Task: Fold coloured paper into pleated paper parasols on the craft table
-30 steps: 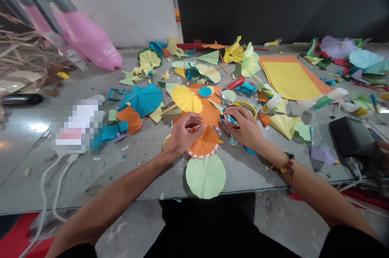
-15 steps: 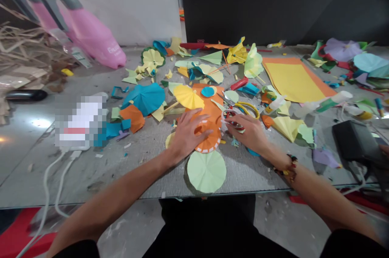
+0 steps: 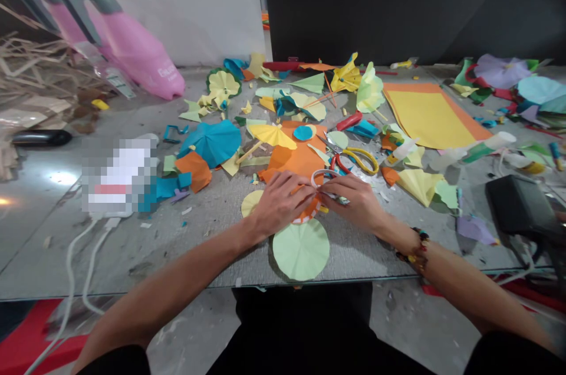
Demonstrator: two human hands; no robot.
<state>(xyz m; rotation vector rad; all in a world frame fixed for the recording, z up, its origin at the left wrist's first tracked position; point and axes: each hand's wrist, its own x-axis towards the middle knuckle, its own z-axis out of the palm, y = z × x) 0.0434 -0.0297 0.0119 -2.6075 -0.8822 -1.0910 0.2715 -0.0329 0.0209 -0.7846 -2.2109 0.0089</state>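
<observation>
My right hand (image 3: 354,195) is closed on a roll of white tape (image 3: 315,176), its ring showing above the fingers. Fingertips of my left hand (image 3: 283,201) are pinched together at the roll's near-left edge, meeting the right fingertips; the bit of tape between them is mostly hidden. Under both hands lies an orange pleated paper disc (image 3: 313,210) with short white tape pieces along its rim. A pale green pleated disc (image 3: 301,251) lies just in front of it, and a pale yellow disc (image 3: 251,203) is partly covered by my left hand.
Beyond the hands are scissors with yellow handles (image 3: 362,160), a yellow paper umbrella (image 3: 274,135), a blue one (image 3: 212,142) and orange paper (image 3: 305,157). A phone (image 3: 117,177) with cables lies left, a black adapter (image 3: 515,204) right. Pink spray bottles (image 3: 137,53) stand at back left.
My left hand has drawn its spread fingers together and moved slightly right and nearer. My right hand has brought the tape roll left, over the orange disc, and the hands now meet.
</observation>
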